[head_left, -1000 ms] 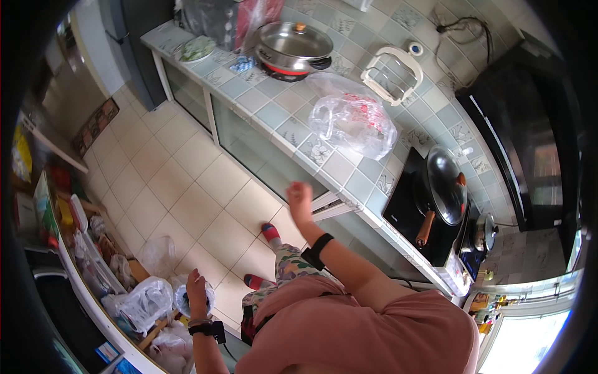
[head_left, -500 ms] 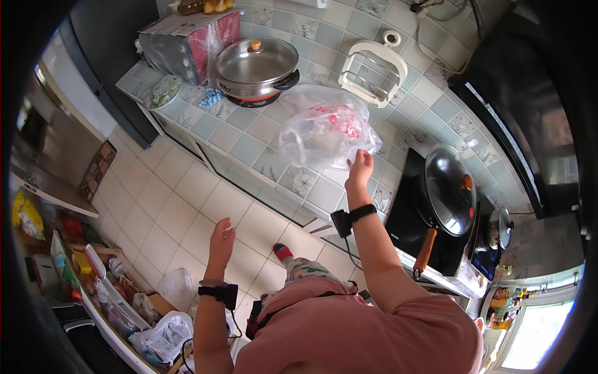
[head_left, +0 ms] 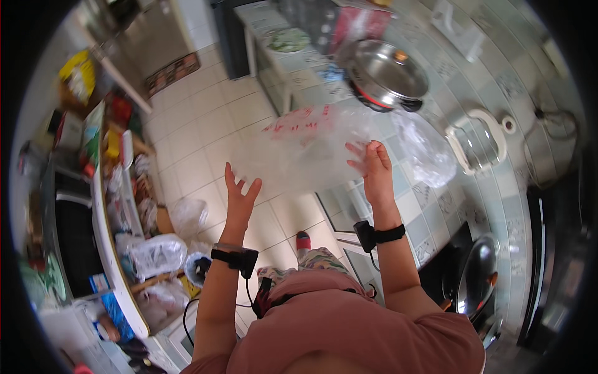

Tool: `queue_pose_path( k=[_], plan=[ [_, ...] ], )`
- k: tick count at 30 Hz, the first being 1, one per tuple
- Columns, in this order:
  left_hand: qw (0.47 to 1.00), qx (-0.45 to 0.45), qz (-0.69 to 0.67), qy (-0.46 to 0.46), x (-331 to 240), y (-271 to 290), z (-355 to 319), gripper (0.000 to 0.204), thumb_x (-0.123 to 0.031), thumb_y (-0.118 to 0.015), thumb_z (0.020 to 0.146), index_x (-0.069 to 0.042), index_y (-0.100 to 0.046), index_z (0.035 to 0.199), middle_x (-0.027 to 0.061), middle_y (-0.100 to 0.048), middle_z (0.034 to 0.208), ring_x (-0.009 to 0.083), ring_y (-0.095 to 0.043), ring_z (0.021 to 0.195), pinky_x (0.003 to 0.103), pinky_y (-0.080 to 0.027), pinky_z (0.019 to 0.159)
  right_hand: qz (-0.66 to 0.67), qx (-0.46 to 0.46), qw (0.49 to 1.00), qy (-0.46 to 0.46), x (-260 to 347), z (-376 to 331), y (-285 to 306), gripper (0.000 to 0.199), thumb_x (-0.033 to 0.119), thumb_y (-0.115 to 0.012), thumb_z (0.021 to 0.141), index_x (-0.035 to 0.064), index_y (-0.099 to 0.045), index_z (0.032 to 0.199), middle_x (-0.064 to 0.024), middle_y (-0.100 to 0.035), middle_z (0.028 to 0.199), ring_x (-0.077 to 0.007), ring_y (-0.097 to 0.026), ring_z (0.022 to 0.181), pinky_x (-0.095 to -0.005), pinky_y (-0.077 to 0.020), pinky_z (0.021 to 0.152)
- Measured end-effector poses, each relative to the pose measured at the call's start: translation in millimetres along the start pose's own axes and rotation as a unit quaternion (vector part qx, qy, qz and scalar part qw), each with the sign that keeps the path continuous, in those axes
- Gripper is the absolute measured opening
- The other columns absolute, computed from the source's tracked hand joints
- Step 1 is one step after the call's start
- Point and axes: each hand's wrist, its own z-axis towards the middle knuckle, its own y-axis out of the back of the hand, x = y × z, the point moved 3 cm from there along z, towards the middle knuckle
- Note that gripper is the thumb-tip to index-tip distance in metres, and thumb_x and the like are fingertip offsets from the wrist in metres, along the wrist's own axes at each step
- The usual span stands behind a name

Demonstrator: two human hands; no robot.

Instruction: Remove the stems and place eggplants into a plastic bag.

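A clear plastic bag with red print is spread out in front of me, above the floor and the counter's edge. My right hand pinches its right edge between thumb and fingers, with some fingers behind the film. At the bag's left side is my left hand, its fingers and thumb apart; whether they touch the film I cannot tell. Another crumpled clear bag lies on the tiled counter, right of my right hand. Both wrists wear black bands with small boxes and cables.
A lidded steel pot stands on the counter, near a plate of greens. A white rack is by the wall. At lower right is a lidded wok. Shelves full of bags and packages line the left.
My view has turned left. My right hand has lifted a printed bag off the counter and brought it over the floor. My left hand has risen beside it, and its fingers have spread.
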Motion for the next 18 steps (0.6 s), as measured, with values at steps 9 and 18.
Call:
queue_pose_path(
  k=[9,18],
  plan=[
    [0.974,-0.128,-0.162,0.097,40.1,159.1,-72.5,0.051,-0.041,-0.047,0.1,-0.007,-0.047,0.138,0.0064,-0.051,0.13,0.0203,-0.052,0.117,0.034,-0.051,0.087,-0.09,0.12,0.98,-0.129,-88.3,-18.5,-119.4,0.032,0.037,-0.041,0.103,0.0095,-0.05,0.117,-0.0083,-0.062,0.119,-0.0218,-0.063,0.105,-0.0287,-0.0458,0.075],
    [0.966,-0.096,-0.211,0.11,68.3,205.9,-138.7,0.062,-0.047,-0.039,0.101,-0.003,-0.036,0.144,0.0116,-0.038,0.145,0.027,-0.043,0.129,0.04,-0.048,0.097,-0.295,0.322,0.885,-0.163,-218.0,-96.3,-196.7,0.045,0.037,-0.037,0.103,0.0073,-0.05,0.134,-0.0079,-0.055,0.132,-0.018,-0.05,0.12,-0.0343,-0.0404,0.1]
  ],
)
